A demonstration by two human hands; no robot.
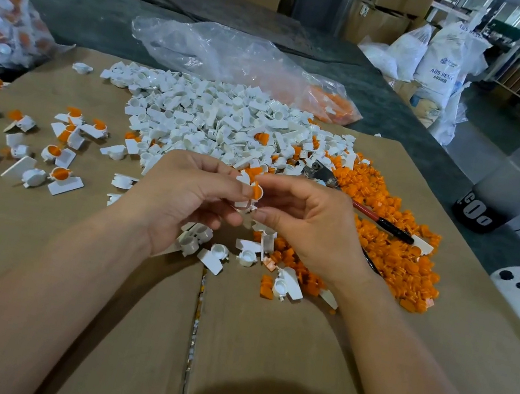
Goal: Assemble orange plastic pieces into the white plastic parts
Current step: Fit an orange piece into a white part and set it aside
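Mid-insertion: left hand (189, 198) pinches white part (243, 202), right hand (302, 225) pinches orange piece (256, 192) at its cup. Next: press home, squarely.

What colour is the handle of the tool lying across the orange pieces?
The handle is red near the metal head, black at its end; head view.

Parts heap (210, 118) centre on cardboard (259, 353), assembled ones (60, 158) left, insert pile (391, 251) right, bag (228, 52) behind.

Left hand (182, 193), right hand (310, 228): curled, close.
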